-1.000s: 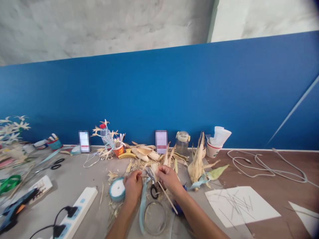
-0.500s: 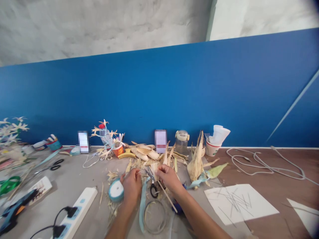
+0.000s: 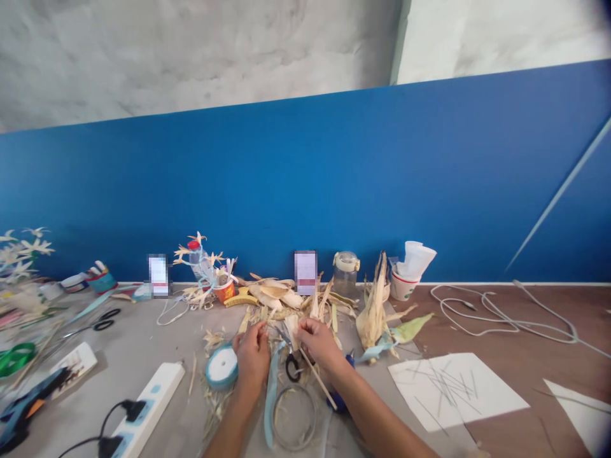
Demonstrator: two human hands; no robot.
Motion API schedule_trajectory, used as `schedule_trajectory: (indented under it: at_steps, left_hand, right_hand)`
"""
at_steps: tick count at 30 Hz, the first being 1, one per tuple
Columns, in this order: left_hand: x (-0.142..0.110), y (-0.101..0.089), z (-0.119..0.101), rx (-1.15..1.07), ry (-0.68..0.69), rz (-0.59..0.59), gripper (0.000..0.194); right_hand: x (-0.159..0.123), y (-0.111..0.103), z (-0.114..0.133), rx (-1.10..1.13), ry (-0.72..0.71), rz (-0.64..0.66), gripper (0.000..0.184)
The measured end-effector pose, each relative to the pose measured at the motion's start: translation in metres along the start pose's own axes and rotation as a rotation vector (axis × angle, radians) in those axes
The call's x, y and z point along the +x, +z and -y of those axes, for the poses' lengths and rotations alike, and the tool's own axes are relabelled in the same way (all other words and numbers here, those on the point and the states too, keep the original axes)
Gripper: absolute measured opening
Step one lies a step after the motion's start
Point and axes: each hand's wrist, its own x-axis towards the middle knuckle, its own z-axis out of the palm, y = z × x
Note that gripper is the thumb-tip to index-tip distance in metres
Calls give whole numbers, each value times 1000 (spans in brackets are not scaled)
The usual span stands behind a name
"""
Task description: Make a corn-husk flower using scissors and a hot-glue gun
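My left hand (image 3: pixel 254 353) hovers over the husk scraps with thumb and fingers pinched together; whatever is between them is too small to make out. Across from it, my right hand (image 3: pixel 319 343) is closed at the fingertips on a pale piece of corn husk (image 3: pixel 292 326). A thin pale stick (image 3: pixel 319 380) slants down from beneath the right hand. Black-handled scissors (image 3: pixel 293 367) lie between the hands, blades pointing away. Beside the left hand rests a roll of light blue tape (image 3: pixel 222 366). A light blue strip (image 3: pixel 272 401) and a wire coil (image 3: pixel 294 416) lie nearer to me.
Corn husks (image 3: pixel 277 294) are heaped behind the hands, before a propped phone (image 3: pixel 306 272) and a clear jar (image 3: pixel 345 273). A power strip (image 3: pixel 155 397) lies left. Right are a dried husk bundle (image 3: pixel 373 318), white paper with wires (image 3: pixel 458 388) and a cable (image 3: pixel 482 329).
The view has shifted slightly. Both hands stay almost in the same place, fingers still pinched, with the right fingertips a little closer to the husk piece.
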Motion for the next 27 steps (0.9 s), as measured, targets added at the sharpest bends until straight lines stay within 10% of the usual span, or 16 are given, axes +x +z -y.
schedule_trajectory:
  at_steps: [12, 27]
  left_hand:
    - [16, -18, 7, 68, -180, -110, 13]
    - [18, -18, 5, 8, -351, 45, 9]
  right_hand:
    - [-1, 3, 5, 25, -9, -30, 11]
    - [2, 2, 1, 30, 7, -32, 11]
